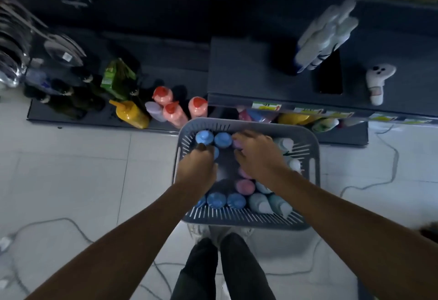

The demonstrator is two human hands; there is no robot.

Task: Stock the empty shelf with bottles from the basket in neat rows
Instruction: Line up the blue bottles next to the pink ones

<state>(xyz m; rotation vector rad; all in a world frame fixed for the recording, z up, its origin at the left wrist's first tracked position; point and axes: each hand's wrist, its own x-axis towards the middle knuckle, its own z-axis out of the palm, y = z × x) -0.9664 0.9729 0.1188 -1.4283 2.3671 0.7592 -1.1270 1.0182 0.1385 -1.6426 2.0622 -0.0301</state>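
Note:
A grey slotted basket (246,220) stands on the floor in front of me, holding several upright bottles: blue-capped ones (203,137), pink ones (245,186) and pale teal ones (259,202). Both my hands are down inside it. My left hand (199,167) is closed around a blue-capped bottle at the basket's left side. My right hand (258,152) covers a pale pink bottle near the far rim, fingers curled over its top. The dark shelf (272,74) beyond the basket is mostly bare.
On the low shelf at the left stand red-capped pink bottles (174,112), a yellow bottle (130,113) and dark bottles (68,100). White bottles (324,36) and a small white figure (378,81) sit on the right shelf. Cables (369,183) trail over the tiled floor. My legs are below the basket.

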